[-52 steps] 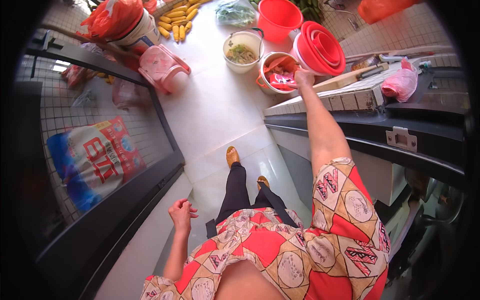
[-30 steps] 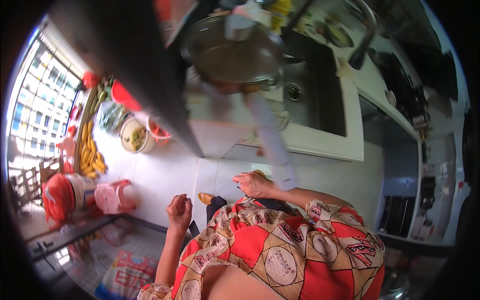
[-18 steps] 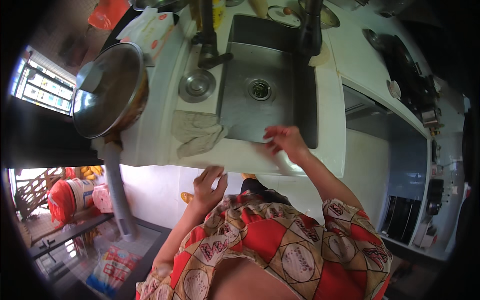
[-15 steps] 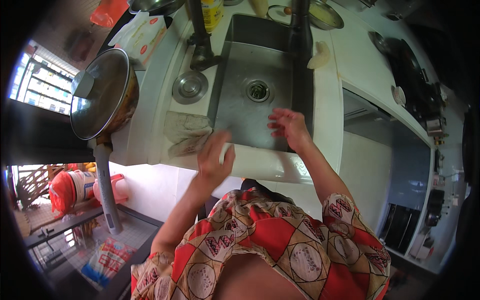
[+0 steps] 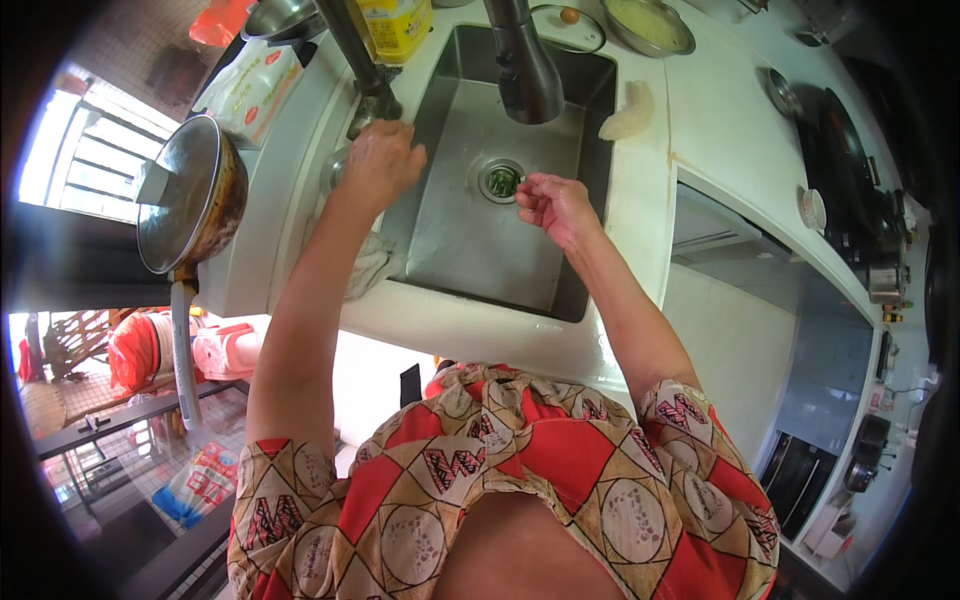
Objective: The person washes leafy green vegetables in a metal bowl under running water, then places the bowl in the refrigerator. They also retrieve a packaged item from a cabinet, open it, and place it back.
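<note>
My left hand [image 5: 380,165] is at the dark faucet fitting [image 5: 368,100] left of the steel sink [image 5: 470,250], its fingers curled over the handle, which it mostly hides. My right hand [image 5: 555,205] hovers over the sink beside the drain [image 5: 500,180], fingers loosely bent and apart, with nothing visible in them. Green scraps lie in the drain. A thick dark spout [image 5: 530,85] hangs over the basin. A grey cloth [image 5: 372,262] lies on the left rim below my left arm, and a pale, elongated item [image 5: 628,112] lies on the right rim.
A lidded long-handled pan [image 5: 185,190] stands at left beside a white packet [image 5: 250,95]. A yellow container [image 5: 395,25], a steel bowl [image 5: 650,22] and a lid [image 5: 565,28] stand behind the sink. The dark stove [image 5: 840,160] is at right; pink and red items sit lower left.
My view has swung from the doorway and buckets to the sink. My left hand has risen to the faucet; my right hand has moved forward over the basin, its fingers now more curled.
</note>
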Demonstrator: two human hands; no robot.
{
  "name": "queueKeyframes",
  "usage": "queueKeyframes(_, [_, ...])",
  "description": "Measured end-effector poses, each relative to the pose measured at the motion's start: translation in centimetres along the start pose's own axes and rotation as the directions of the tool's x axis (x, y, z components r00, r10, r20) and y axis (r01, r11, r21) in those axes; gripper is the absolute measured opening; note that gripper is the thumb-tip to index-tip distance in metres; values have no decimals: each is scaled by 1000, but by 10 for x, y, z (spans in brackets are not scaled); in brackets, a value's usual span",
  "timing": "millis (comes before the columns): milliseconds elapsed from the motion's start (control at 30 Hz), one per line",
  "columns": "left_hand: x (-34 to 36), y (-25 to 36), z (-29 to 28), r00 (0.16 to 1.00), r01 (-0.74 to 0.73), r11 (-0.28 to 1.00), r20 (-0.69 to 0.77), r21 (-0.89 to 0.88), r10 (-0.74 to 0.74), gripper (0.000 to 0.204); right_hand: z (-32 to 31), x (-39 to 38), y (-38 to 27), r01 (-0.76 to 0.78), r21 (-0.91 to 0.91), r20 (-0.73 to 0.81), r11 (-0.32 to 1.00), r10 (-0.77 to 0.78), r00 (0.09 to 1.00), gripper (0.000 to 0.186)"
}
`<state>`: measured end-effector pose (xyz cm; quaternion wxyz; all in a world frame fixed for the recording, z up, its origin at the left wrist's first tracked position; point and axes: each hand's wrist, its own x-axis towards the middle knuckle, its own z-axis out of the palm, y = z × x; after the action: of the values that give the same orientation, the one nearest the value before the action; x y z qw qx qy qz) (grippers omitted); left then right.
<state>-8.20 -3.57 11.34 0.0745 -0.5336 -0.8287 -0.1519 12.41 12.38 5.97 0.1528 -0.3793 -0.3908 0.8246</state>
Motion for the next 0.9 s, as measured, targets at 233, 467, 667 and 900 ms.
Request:
queueKeyframes(233, [-4, 60, 7, 988, -1, 967, -148, -256, -38, 31, 6, 23, 1, -36, 83, 34, 996, 33, 999, 16])
queueKeyframes(467, [26, 129, 39, 842, 510, -174, 530, -842, -96, 18, -1, 15, 10, -11, 150, 7, 989, 10, 1000, 12])
queueKeyframes(667, [20, 137, 50, 834, 530, 62, 506, -846, -221, 14, -4, 19, 18, -4, 199, 64, 980, -9, 998, 16])
queueKeyframes(900, [-3, 121, 72, 907, -399, 841, -292, -364, 304, 23, -10, 20, 12, -91, 490, 251, 867, -41, 967, 25])
